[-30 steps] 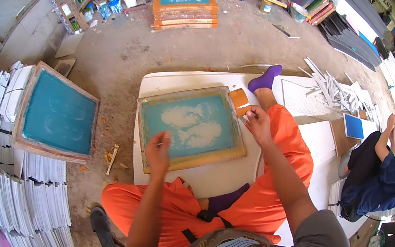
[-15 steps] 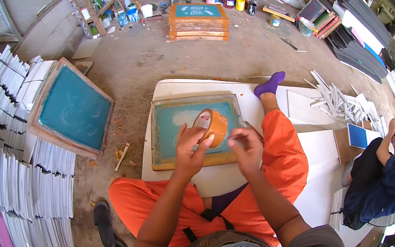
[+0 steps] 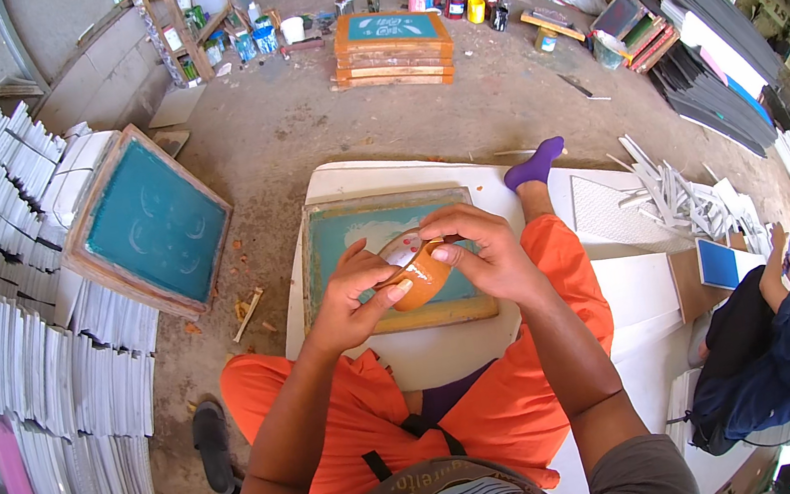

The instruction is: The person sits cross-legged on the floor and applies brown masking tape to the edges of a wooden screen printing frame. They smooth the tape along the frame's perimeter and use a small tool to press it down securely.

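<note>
Between my hands is a roll of shiny orange-brown packing tape [image 3: 422,282], tilted so that the pale inside of its core shows. My left hand [image 3: 353,293] is closed on the roll's left side, thumb along the lower edge. My right hand [image 3: 485,253] is closed at its upper right rim, with thumb and fingers pinching at the edge; whether a loose tape end is between them I cannot tell. Below the roll lies a wooden-framed screen [image 3: 326,246] with a teal mesh and a whitish patch, partly hidden by my hands.
White board [image 3: 330,180] lies under the screen and my legs. Another teal screen [image 3: 149,221] leans on stacked white sheets [image 3: 16,351] at left. Ahead is a stack of framed screens [image 3: 392,45]. White scraps [image 3: 681,197] and a seated person [image 3: 774,355] are at right.
My right hand has moved up and in from beside the roll and now grips its upper right rim. The tape roll has turned and come slightly lower in my left hand.
</note>
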Available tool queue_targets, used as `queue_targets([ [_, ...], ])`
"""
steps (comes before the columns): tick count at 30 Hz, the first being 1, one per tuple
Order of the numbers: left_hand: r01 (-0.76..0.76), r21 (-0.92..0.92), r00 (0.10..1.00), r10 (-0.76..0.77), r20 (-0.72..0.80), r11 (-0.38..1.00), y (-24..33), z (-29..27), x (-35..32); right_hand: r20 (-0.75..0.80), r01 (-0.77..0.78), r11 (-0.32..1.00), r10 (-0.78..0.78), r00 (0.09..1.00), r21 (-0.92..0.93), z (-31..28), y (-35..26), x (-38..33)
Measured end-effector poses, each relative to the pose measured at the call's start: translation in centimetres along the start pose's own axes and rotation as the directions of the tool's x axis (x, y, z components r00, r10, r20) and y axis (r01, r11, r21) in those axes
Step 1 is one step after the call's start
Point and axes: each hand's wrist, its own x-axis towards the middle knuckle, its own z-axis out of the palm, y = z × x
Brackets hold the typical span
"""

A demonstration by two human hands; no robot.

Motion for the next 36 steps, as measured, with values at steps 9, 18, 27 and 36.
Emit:
queue_targets([
  [9,0.028,-0.056,0.999,-0.027,0.028,0.998,-0.4,0.0,-0.1,-0.074,-0.039,0.998,0.043,0.996,0.045,0.4,0.2,-0.8],
  [18,0.046,-0.09,0.998,-0.043,0.035,0.995,-0.7,-0.2,0.0,-0.094,-0.019,0.995,0.029,0.995,0.096,0.9,1.0,-0.9],
  [27,0.087,-0.124,0.996,-0.082,0.046,0.988,-1.0,-0.6,-0.3,-0.102,-0.023,0.992,0.035,0.994,0.123,1.2,0.7,-1.4],
  [36,0.14,-0.234,0.99,-0.132,0.051,0.962,-0.9,-0.5,-0.7,-0.117,-0.037,0.991,0.052,0.992,0.13,1.4,0.2,-2.3],
])
